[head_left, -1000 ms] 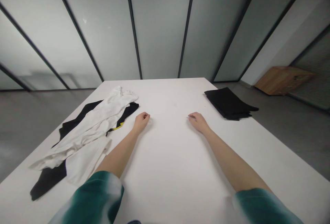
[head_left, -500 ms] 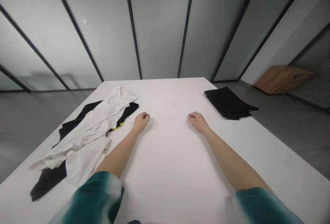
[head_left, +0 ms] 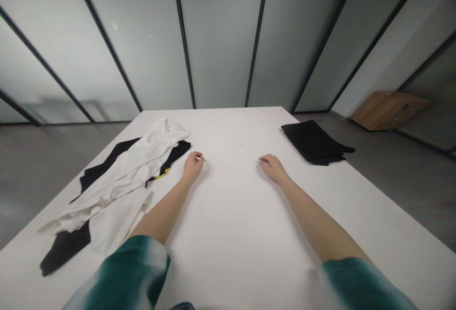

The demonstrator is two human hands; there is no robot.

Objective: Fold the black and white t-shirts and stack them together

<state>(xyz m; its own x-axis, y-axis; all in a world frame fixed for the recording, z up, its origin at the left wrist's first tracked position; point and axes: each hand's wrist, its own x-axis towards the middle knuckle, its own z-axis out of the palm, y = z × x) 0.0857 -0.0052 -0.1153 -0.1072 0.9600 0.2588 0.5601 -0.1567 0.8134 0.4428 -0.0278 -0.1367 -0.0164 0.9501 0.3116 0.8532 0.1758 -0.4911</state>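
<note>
My left hand [head_left: 193, 165] rests on the white table [head_left: 235, 215], fingers curled into a loose fist with nothing in it. It lies just right of a pile of crumpled clothes: a white garment [head_left: 131, 172] draped over a black one [head_left: 96, 172] with a yellow trim. My right hand [head_left: 271, 167] also rests on the table, fingers curled under, holding nothing. A folded black garment [head_left: 315, 141] lies beyond it to the right, near the table's edge.
Frosted glass wall panels [head_left: 221, 39] with dark frames stand behind the table. A wooden box [head_left: 390, 109] sits on the grey floor at the far right. Bare tabletop lies between and before my arms.
My left hand has shifted slightly left, toward the clothes pile. The right hand is nearly still.
</note>
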